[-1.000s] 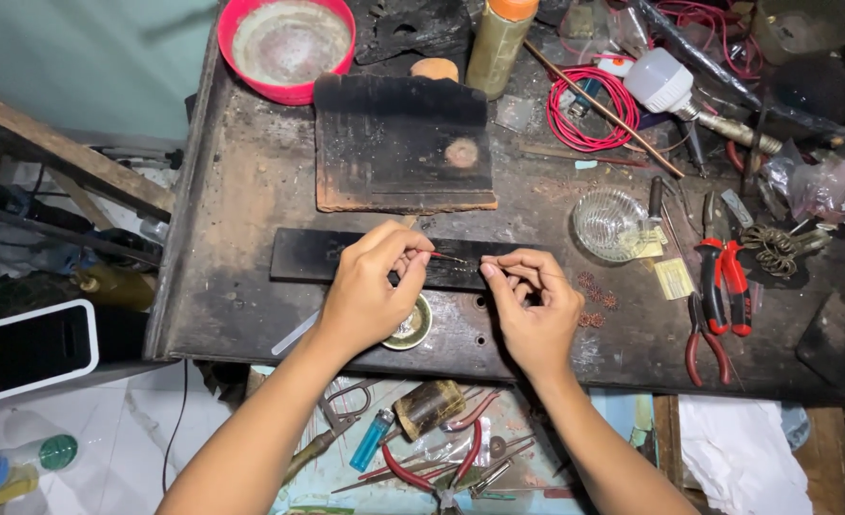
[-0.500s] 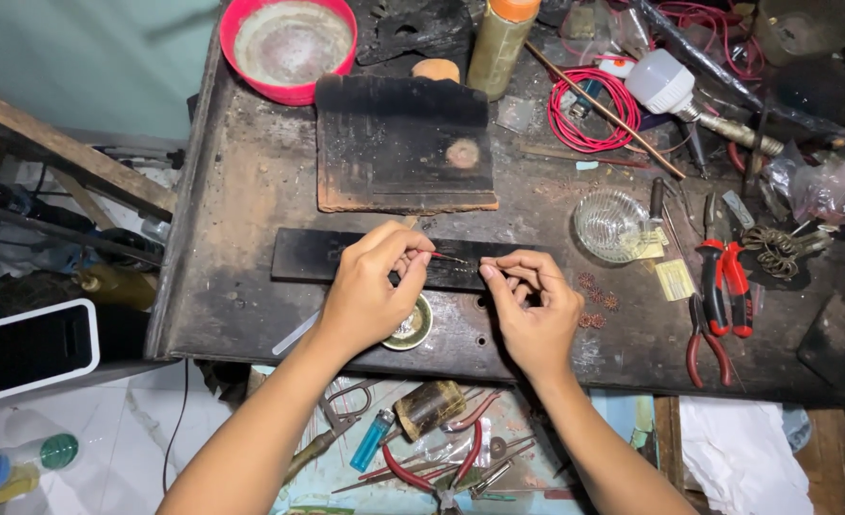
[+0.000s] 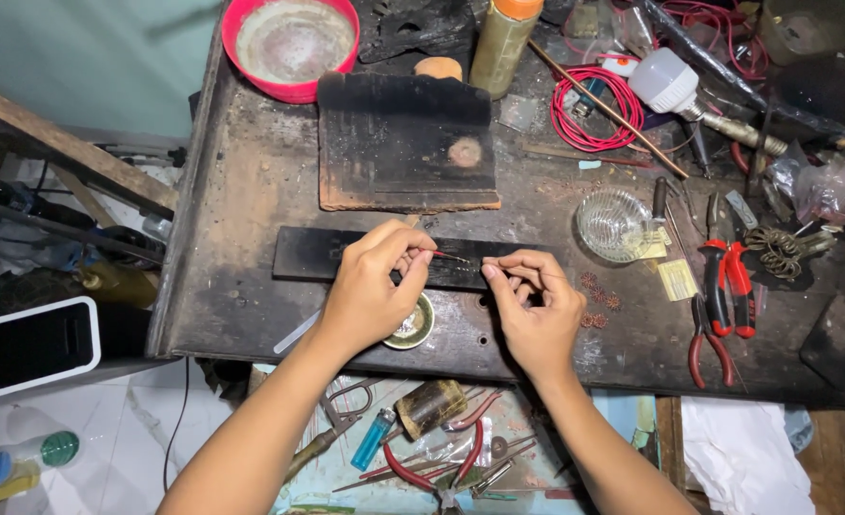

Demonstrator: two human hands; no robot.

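Observation:
My left hand [image 3: 373,288] pinches a thin red-handled tool [image 3: 449,256] over a long black strip [image 3: 304,255] on the dark workbench [image 3: 241,181]. Its fine tip points right, toward my right hand [image 3: 533,312]. The right fingertips are closed on something tiny that I cannot make out, just beside the tool's tip. A small round dish [image 3: 415,324] lies partly under my left hand. Several small coppery wire spirals [image 3: 600,296] lie right of my right hand.
A burnt black board [image 3: 405,143] lies behind the strip. A red bowl [image 3: 294,43], an orange-capped bottle [image 3: 502,38], red wire coil [image 3: 589,105], glass dish [image 3: 613,224] and red pliers [image 3: 722,296] crowd the bench. Below it, an open drawer [image 3: 422,439] holds tools.

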